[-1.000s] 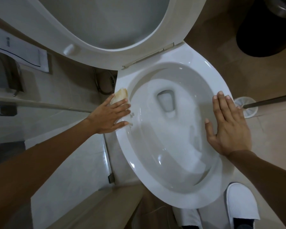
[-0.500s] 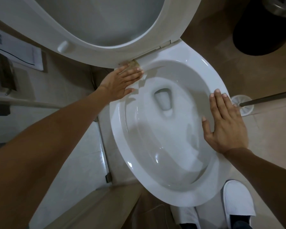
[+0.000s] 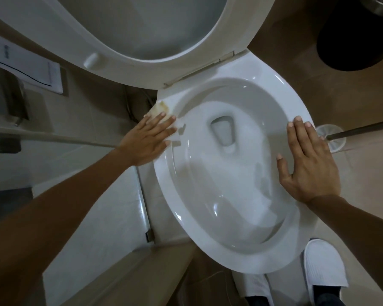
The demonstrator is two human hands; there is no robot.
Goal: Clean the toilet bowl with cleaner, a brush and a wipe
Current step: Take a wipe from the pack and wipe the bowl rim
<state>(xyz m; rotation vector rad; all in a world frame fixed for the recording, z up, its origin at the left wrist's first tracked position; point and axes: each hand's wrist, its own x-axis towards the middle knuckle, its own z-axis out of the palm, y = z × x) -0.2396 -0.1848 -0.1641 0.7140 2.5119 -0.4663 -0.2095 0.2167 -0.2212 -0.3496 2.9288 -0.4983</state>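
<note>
Wipe (image 3: 158, 108) lies under the straight fingers (image 3: 161, 122) of my left hand (image 3: 145, 143), pressed flat on the bowl's (image 3: 219, 250) left rim near the hinge. My right hand (image 3: 308, 164) rests open and flat on the right rim, holding nothing. Just beyond it a brush (image 3: 332, 140) stands on the floor.

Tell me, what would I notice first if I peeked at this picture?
Probably the big white toilet bowl in the middle, its seat and lid lifted up behind it. The left hand presses a yellowish wipe on the rim's left side, and the right hand lies flat on the right side.
</note>
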